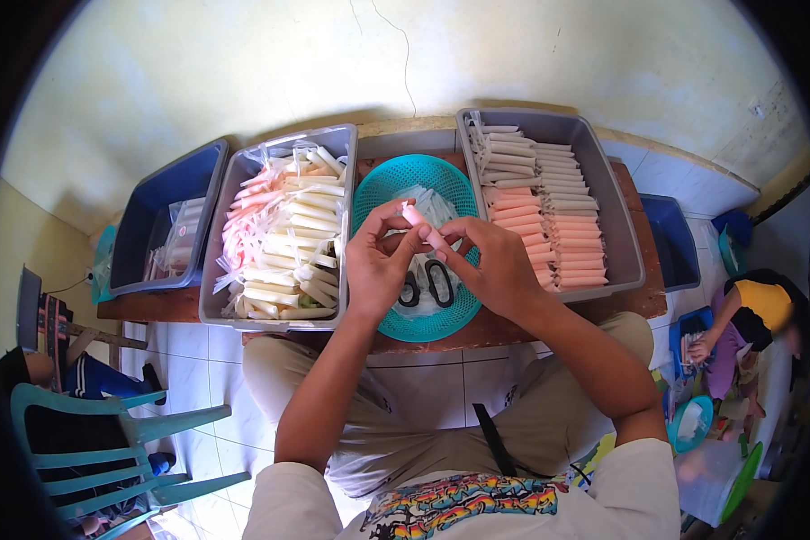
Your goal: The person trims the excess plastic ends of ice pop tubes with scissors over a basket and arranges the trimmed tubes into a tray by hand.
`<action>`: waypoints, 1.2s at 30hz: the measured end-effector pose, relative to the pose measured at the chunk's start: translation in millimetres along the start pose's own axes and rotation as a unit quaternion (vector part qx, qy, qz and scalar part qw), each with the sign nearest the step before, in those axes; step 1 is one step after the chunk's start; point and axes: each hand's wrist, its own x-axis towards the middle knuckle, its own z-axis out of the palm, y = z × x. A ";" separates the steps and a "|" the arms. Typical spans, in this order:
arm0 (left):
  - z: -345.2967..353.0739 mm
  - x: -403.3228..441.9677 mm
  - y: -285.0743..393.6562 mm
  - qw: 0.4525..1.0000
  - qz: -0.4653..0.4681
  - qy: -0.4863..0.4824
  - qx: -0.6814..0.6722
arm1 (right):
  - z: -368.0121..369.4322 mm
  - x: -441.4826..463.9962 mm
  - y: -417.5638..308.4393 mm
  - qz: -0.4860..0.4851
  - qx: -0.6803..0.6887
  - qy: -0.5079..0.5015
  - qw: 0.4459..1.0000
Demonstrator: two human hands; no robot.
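Observation:
Above a round teal basket (391, 326), my left hand (382, 261) and my right hand (493, 261) hold one pink tube (425, 227) between them, each pinching part of it. Scissors with black handles (439, 282) lie in the basket beneath my hands, on clear plastic scraps (430, 202). Left of the basket, a grey bin (346, 144) holds a loose heap of pink and pale yellow tubes with long plastic ends. In the grey bin (623, 211) on the right, white and pink tubes lie in neat stacked columns.
A dark blue bin (133, 225) with some packets stands at the far left of the wooden table (153, 306). Another blue bin (670, 238) is at the right. A green chair (90, 459) stands lower left. At the right, a person (756, 310) reaches toward a blue container.

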 end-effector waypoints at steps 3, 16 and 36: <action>5.3 0.9 -7.5 1.000 0.016 -0.002 -0.012 | -3.6 0.7 5.1 0.009 -0.008 -0.001 1.000; 39.6 22.3 -16.0 0.992 -0.001 -0.045 0.121 | -51.3 -10.3 23.8 -0.006 -0.141 0.023 0.990; 169.6 68.9 -69.2 0.897 0.121 -0.250 0.344 | -188.0 -58.3 112.2 0.075 -0.217 0.001 0.973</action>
